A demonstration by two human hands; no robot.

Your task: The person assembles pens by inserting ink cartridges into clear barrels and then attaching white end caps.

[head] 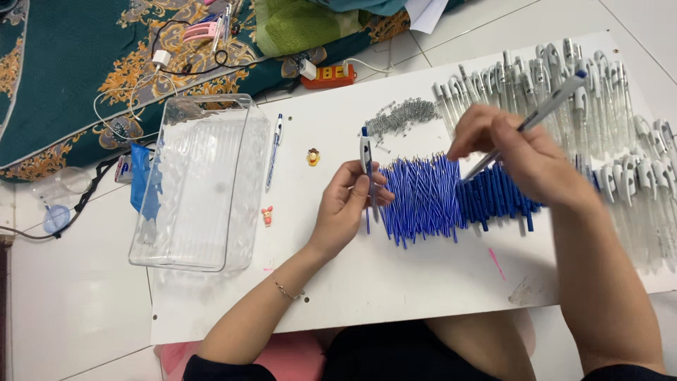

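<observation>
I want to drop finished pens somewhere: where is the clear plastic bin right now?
The clear plastic rectangular bin sits at the white board's left end, left of the lone blue-and-white pen.

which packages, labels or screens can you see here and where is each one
Small packet: left of the clear plastic tub, mostly hidden behind a blue wrapper, pale with red.
Folded white paper: top edge, on the patterned cloth.
No screens or signs.

- A home floor used as a pen-assembly spot: white board on pale tiles.
- Patterned green bedding and an orange power strip lie alongside.
</observation>
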